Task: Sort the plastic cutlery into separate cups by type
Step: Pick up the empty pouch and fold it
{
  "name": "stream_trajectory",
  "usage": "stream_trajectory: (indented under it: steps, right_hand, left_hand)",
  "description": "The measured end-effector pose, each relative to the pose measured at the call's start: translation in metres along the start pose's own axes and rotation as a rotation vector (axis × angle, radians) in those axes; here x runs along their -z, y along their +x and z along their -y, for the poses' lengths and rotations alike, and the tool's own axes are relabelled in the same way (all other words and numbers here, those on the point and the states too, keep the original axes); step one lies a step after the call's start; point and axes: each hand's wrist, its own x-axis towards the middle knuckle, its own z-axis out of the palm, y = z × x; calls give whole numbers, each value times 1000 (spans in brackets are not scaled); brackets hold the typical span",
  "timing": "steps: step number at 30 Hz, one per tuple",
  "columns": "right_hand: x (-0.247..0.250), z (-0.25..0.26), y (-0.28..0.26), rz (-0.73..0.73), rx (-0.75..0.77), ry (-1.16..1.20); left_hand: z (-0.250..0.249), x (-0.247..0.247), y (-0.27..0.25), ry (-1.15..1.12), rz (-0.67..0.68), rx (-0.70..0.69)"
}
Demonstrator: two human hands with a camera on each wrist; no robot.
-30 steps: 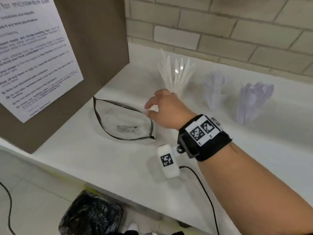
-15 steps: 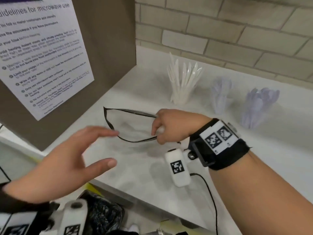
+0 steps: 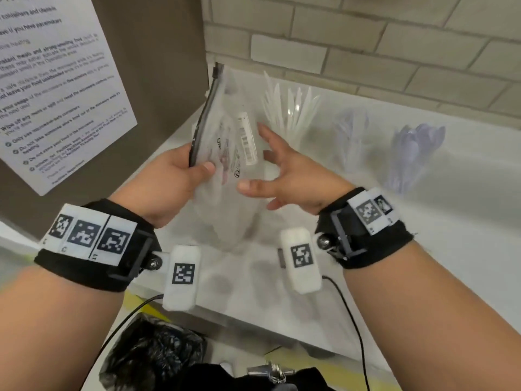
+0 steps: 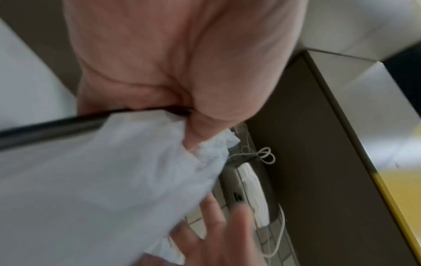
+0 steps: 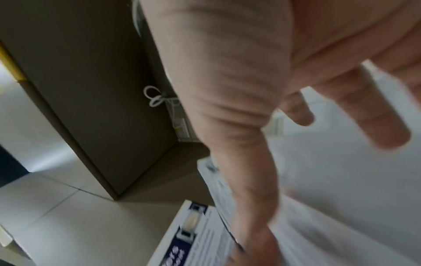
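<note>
Left hand (image 3: pixel 172 176) is pinching the bag (image 3: pixel 225 153) at frame centre, long axis running upward; right hand (image 3: pixel 293 176), fingers spread, is hovering just right of it.

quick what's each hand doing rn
Left hand: grips the clear zip bag at its black zipper edge.
Right hand: open, fingers spread, holding nothing.

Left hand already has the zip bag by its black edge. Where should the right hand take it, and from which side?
Take the zip bag by its free clear side, near the barcode label, coming in from the right. The left hand holds the black zipper edge upright, so the limp film hangs toward the right hand, which is spread open beside it. A thumb-and-finger pinch grip would probably suit.
</note>
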Motion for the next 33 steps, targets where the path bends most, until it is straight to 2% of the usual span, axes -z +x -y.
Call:
stream_trajectory:
  steps: [2,3,6,9,12,14,16,18,20,23,24,26,28,29,31,33]
  right_hand:
    - [-15,-4,7,-65,45,57]
    - [-19,-4,10,-116,63,110]
    - [-18,-1,12,-234,69,260]
    - [-11,1,10,-249,27,443]
    - [1,5,8,-449,-41,604]
    - [8,4,6,-575,-74,602]
    - [10,-1,5,-557,-99,577]
    - [4,-3,3,-436,-91,521]
    - [-2,-3,2,-329,-46,588]
    - [-13,0,3,-202,24,712]
    - [-16,-1,3,-159,44,679]
    - [-24,-3,3,-124,70,473]
    - [-29,-4,3,-180,88,120]
    - [-30,-4,3,-226,93,-26]
    - [-26,-1,0,-289,106,-103]
    - [-21,5,-8,-161,143,18]
  left_hand:
    - [-2,-6,-4,-194,112,48]
    - [-2,-8,-3,-242,112,57]
    - [3,-4,0,-299,-138,78]
    - [10,6,1,-360,-333,109]
    - [9,12,-3,-402,-534,131]
    - [9,16,-4,-489,-601,114]
    - [9,17,-7,-596,-520,89]
    - [10,13,-9,-571,-302,112]
    - [8,4,-13,-509,-52,180]
    - [2,-7,-15,-624,252,221]
    - [1,-11,-15,-637,318,213]
    - [-2,-16,-14,-574,350,197]
    - [0,-14,-13,-426,257,193]
    - [5,-10,-10,-333,158,192]
    - [13,-1,-1,-104,-172,231]
    - [17,3,5,-3,-539,243]
